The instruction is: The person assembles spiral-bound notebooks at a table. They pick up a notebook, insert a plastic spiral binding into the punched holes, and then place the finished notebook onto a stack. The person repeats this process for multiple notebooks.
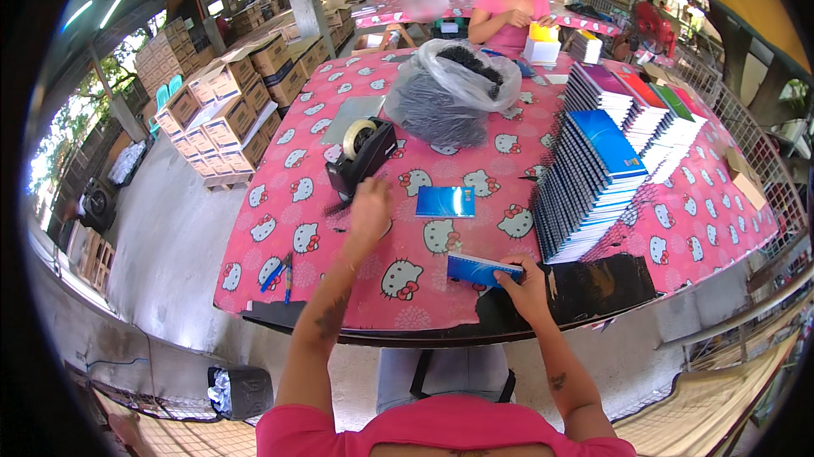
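Observation:
My left hand (370, 209) reaches forward over the pink patterned tablecloth (297, 203), right at the base of a black tape dispenser (363, 156) holding a roll of tape; whether its fingers grip anything is hidden. My right hand (526, 286) holds a small blue spiral notebook (479, 270) near the table's front edge. A second small blue notebook (445, 202) lies flat on the cloth between both hands. To the right leans a long fanned stack of blue spiral notebooks (585, 181).
A clear plastic bag of dark spiral bindings (445, 92) sits mid-table. More notebook stacks (653, 114) stand at the right. Pens (280, 273) lie near the left front corner. A person in pink (509, 16) works across the table. Cardboard boxes (229, 109) pile at the left.

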Motion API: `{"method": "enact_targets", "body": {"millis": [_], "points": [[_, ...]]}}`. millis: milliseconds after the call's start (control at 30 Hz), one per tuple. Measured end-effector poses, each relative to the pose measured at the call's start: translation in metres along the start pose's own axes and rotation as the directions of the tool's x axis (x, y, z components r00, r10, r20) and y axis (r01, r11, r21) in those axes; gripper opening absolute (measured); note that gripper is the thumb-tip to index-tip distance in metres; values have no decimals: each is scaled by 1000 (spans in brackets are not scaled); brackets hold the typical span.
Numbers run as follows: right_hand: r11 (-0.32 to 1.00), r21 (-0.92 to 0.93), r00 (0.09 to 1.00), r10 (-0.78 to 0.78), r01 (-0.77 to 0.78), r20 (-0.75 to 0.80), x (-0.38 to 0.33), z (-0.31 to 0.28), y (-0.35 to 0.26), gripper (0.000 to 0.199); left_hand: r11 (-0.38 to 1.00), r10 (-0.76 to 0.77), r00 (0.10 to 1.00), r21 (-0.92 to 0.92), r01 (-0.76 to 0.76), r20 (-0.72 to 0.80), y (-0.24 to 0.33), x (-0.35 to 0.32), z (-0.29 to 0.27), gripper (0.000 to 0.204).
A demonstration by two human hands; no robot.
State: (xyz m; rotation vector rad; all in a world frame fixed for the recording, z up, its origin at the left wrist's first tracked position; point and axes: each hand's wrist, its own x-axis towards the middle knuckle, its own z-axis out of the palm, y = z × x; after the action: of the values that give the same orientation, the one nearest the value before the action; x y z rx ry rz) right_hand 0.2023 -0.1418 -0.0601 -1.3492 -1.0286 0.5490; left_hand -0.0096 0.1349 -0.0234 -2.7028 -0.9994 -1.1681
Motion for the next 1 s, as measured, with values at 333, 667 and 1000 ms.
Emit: {"method": "enact_targets", "body": {"millis": [333, 667, 1000], "points": [[991, 90, 987, 87, -100, 138, 4, 12, -16, 25, 986, -99, 995, 135, 97, 3, -23, -14, -6, 21], [968, 163, 971, 159, -189, 180, 5, 21, -3, 20, 362, -355, 809, -729, 581, 468, 126, -104, -13, 45], [985, 118, 974, 97, -123, 203, 4, 20, 5, 25, 551, -316, 851, -649, 524, 419, 97, -84, -66, 25]]}}
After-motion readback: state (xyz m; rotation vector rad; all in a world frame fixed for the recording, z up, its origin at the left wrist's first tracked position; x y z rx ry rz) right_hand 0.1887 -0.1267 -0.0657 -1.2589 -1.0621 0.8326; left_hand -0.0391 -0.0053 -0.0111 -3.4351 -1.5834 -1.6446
